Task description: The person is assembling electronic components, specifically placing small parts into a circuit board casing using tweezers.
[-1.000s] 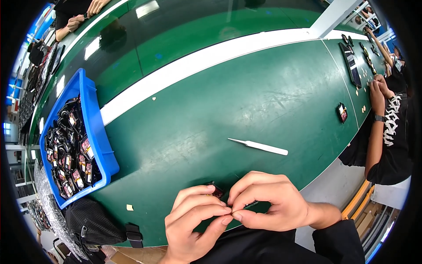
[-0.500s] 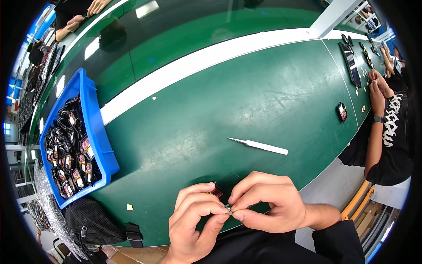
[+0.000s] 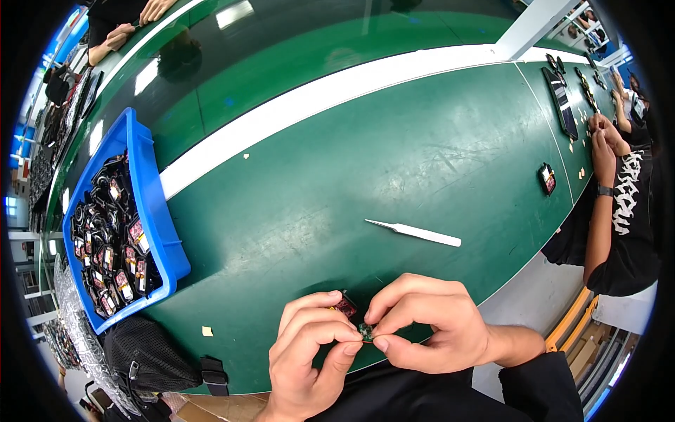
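Note:
Close to the table's front edge, both my hands pinch a small green circuit board (image 3: 365,332) between them. My left hand (image 3: 309,352) is closed, its thumb and index fingertip on the board's left side. A small dark module with a red face (image 3: 345,305) shows just behind these fingers; whether they touch it I cannot tell. My right hand (image 3: 432,323) is closed too, thumb and index finger pinching the board's right side. White pointed tweezers (image 3: 415,233) lie on the green table beyond my right hand.
At the left stands a blue bin (image 3: 163,232) full of small dark devices with wires. A black mesh pouch (image 3: 148,359) sits at the near left edge. One similar device (image 3: 547,178) lies far right, near a co-worker's hands (image 3: 606,141) and a dark flat panel (image 3: 560,104).
The small board has turned between my fingertips, so more of its green face shows. My hands have barely moved, and the tweezers lie where they were.

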Available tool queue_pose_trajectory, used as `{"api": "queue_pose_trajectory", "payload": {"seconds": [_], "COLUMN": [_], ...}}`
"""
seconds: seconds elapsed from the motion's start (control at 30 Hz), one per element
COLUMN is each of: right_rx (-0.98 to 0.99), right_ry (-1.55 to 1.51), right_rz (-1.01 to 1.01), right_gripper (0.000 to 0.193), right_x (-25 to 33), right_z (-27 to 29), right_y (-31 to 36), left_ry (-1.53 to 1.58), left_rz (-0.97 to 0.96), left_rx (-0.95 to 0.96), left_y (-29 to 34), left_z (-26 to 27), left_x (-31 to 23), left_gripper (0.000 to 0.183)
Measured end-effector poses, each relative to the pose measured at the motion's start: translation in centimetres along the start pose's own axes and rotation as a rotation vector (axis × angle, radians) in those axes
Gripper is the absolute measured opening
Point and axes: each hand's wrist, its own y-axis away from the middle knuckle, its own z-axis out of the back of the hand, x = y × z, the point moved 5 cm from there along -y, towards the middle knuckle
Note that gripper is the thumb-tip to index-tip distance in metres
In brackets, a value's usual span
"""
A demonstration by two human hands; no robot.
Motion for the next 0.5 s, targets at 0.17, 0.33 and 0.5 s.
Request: {"api": "queue_pose_trajectory", "payload": {"seconds": [0.17,0.33,0.5], "right_rx": [0.007,0.01,0.051], "right_ry": [0.021,0.04,0.069], "right_rz": [0.008,0.001,0.028], "right_gripper": [0.014,0.014,0.016], "right_x": [0.1,0.2,0.31], "right_z": [-0.11,-0.18,-0.41], "right_y": [-0.03,-0.04,-0.21], "left_ry": [-0.002,-0.01,-0.014], "left_rz": [-0.002,-0.016,-0.033], "left_rx": [0.0,0.054,0.065], "left_y": [0.13,-0.17,-0.04], "left_z": [0.01,0.12,0.14], "left_x": [0.04,-0.2,-0.32], "left_gripper": [0.016,0.018,0.019]}}
